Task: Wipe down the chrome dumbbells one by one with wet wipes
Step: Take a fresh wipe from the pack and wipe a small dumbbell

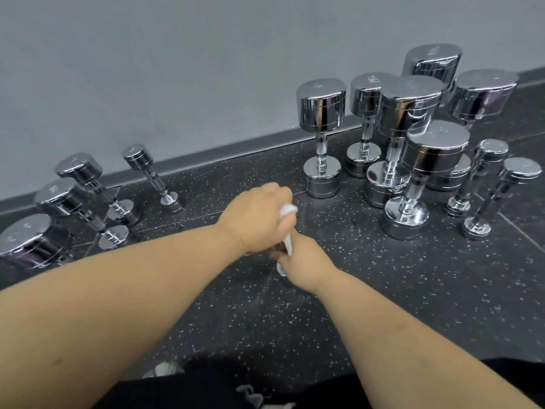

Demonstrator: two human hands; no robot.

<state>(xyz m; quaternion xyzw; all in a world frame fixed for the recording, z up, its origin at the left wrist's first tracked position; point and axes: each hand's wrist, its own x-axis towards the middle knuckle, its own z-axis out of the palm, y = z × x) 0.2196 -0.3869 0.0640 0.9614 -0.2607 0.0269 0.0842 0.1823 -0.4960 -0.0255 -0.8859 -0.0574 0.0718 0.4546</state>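
Right forearm [413, 335] stretched out front; the right hand [305, 262] curled round the small dumbbell [281, 272], the left hand [256, 216] pinched the wipe [288, 209] on top. Wet chrome might slip that grip, toppling it.

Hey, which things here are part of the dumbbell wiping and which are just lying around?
In the job:
white wipe in left hand
small dumbbell, mostly hidden, gripped by right hand
left dumbbell group
right dumbbell group

Lying about:
crumpled pale scraps at bottom edge, unclear what
speckled floor
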